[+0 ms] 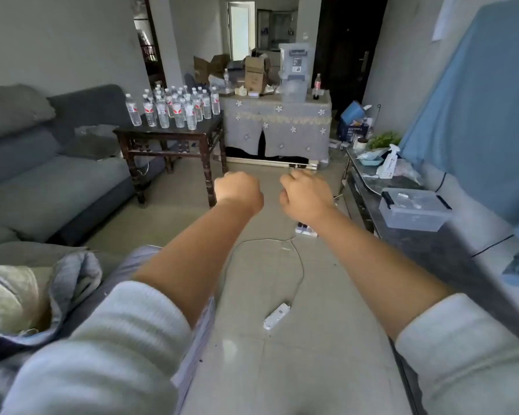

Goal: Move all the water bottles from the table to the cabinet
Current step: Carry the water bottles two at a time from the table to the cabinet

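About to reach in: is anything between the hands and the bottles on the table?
No object blocks them. Both hands hang empty over bare floor, short of the table; the bottles stand on its top. The sofa lies left.

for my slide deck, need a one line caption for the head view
Both hands, left and right, held out empty toward water bottles on a dark wooden table beside a sofa.

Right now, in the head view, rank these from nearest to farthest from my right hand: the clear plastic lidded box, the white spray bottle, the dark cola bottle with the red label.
From the right hand:
1. Clear plastic lidded box, on the dark counter to its right.
2. White spray bottle, farther along that counter.
3. Dark cola bottle with the red label, on the cloth-covered table at the back.
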Demonstrator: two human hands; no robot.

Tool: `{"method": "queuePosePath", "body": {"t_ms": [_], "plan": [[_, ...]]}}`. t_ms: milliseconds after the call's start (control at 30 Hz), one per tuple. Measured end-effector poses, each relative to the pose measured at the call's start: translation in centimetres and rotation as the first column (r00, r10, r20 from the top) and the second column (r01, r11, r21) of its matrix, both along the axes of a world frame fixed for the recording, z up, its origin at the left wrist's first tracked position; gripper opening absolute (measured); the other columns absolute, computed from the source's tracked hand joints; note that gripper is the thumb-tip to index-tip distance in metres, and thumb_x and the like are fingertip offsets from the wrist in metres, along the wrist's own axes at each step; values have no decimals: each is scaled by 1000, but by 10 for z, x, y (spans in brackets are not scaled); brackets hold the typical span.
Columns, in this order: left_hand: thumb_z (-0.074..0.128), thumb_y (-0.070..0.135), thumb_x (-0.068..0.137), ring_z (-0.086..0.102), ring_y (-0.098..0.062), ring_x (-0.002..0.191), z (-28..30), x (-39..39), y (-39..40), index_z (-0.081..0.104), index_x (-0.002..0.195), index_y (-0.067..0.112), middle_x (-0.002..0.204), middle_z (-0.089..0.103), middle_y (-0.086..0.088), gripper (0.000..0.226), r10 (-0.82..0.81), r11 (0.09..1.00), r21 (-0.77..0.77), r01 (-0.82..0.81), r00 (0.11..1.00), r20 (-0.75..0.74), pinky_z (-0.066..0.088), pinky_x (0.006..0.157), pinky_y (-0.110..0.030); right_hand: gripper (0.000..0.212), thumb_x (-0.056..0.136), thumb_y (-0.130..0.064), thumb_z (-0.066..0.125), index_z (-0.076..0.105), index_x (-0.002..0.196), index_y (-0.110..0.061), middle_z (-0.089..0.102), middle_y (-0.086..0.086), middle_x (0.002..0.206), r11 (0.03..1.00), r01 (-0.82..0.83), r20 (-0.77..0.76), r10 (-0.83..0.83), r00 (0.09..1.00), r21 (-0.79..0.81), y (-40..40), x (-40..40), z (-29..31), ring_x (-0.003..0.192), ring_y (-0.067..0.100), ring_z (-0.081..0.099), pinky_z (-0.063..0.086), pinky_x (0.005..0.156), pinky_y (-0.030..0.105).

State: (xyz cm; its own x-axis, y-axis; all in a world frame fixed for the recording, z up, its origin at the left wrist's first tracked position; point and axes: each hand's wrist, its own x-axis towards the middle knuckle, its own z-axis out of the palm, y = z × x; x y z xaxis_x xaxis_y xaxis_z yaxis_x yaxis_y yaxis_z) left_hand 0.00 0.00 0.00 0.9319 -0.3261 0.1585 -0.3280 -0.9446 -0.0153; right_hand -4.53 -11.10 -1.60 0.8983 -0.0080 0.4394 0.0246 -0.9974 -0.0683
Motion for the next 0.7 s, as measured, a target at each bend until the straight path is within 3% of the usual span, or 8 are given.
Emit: {"method": "queuePosePath", "body": {"t_ms": [67,233,433,700], "plan": [[42,16,93,52,-30,120,-13,25,0,60,119,9,126,59,-12,33,55,998,38,-52,995,-79,43,96,-32,28,86,-9,48,60,106,7,60,24,115,999,46,-124,-49,991,-30,-9,30,-16,110,38,55,43,90,40],[42,16,93,53,-29,120,-43,116,-9,59,121,9,127,59,-11,33,134,989,86,-122,978,-160,44,95,-31,32,90,-15,42,57,113,1,58,17,119,995,9,-287,-36,957,-95,-43,121,-43,113,31,51,43,89,34],[40,14,94,52,-28,120,-47,227,-26,58,122,9,126,59,-10,34,200,975,141,-175,961,-189,44,94,-30,33,93,-19,40,55,117,-3,56,15,122,982,-44,-321,-17,947,-181,-73,245,-46,117,30,49,43,90,36],[41,13,94,53,-29,120,-56,382,-18,60,121,9,127,58,-10,33,288,953,153,-261,939,-188,47,94,-33,32,92,-18,41,57,115,-1,57,16,120,988,-71,-275,31,961,-135,-77,413,-58,114,30,51,44,86,33]]}}
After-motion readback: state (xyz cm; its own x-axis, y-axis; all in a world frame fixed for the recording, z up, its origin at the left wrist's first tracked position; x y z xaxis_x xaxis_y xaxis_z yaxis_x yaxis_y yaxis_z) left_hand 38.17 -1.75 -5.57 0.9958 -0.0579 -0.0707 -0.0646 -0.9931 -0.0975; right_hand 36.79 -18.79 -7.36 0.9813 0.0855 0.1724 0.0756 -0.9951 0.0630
